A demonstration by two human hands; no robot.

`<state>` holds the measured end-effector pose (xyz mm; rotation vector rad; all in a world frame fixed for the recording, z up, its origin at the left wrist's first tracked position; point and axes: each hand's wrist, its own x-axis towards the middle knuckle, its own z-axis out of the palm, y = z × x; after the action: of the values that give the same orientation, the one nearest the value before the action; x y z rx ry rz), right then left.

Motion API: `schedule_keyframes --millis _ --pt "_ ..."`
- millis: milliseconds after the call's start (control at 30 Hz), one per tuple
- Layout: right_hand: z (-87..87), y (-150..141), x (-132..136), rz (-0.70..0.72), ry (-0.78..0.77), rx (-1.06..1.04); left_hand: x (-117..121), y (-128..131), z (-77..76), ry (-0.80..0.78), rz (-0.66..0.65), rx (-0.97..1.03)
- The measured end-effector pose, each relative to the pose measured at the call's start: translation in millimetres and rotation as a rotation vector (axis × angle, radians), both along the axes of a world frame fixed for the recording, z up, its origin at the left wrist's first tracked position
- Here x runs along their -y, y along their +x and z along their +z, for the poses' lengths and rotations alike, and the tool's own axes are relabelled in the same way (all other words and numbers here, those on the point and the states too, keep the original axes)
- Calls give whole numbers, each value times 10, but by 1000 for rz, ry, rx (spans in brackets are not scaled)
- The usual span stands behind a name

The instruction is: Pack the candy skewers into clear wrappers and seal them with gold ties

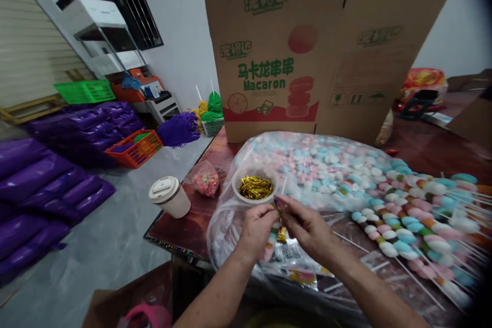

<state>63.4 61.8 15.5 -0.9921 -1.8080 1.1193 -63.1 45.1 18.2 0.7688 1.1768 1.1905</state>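
our left hand [254, 228] and right hand [305, 223], fingertips pinching at top end of marshmallow candy [268, 252], it's between them over clear plastic [225, 230], just nearside of bowl [236, 190], gold ties [255, 188] inside, marshmallow skewers [405, 236] at our right

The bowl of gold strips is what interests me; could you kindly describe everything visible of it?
The bowl is round and whitish, apparently plastic, with a wide mouth. It stands open side up, holding a loose heap of thin, shiny gold strips. It sits beside the large clear bag of sweets, just beyond the left hand and right hand; whether either touches its rim is unclear. Its base is hidden.
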Motion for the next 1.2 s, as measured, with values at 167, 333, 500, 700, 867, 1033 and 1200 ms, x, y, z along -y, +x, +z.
schedule_keyframes --millis 167,333,500,700,867,1033,1200 --pt "-14 66 45 -9 90 176 100 -82 -6 22 -155 -106" --pt "-83 58 106 -22 184 304 195 -111 -114 79 -344 -60" --pt "-273 -17 219 -272 202 72 205 -42 -207 85 -96 30" --pt "56 275 278 175 298 164 245 -112 -106 -104 -315 311" --pt "195 303 320 328 233 142 266 -83 -33 -157 -510 506" --pt "-24 169 318 -166 461 238 254 128 -69 -22 -59 464" --pt "69 289 357 -301 953 554 239 184 16 -98 -23 216"
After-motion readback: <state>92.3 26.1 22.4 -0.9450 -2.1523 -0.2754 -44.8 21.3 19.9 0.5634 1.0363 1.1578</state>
